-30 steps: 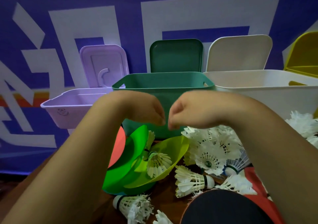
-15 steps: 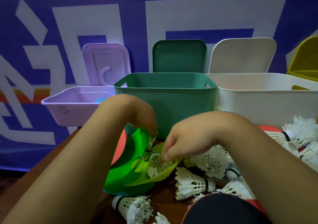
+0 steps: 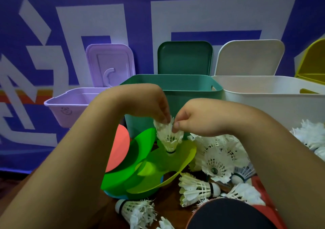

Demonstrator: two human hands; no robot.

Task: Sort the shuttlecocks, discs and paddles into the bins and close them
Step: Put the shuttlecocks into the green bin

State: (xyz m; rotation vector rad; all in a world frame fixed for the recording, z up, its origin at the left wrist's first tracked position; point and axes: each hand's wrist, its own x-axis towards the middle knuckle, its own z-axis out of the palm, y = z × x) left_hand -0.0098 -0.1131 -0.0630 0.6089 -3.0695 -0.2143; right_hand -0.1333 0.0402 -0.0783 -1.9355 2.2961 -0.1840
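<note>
Head view: left hand (image 3: 153, 109) pinched the feather rim of one shuttlecock (image 3: 168, 138) from the left; right hand (image 3: 191, 123) pinched the same rim from the right. It hung below both grips, long axis near upright, cork down over the yellow disc (image 3: 182, 158); contact could not be told. Directly behind stood the open green bin (image 3: 175, 95), judged equally near both hands.

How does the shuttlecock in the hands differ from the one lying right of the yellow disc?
The held shuttlecock hangs upright, cork down; the lying shuttlecock is on its side, cork pointing right. The left hand and right hand pinch the held one's feathers; no hand touches the lying one. Both are white-feathered with a dark band.
</note>
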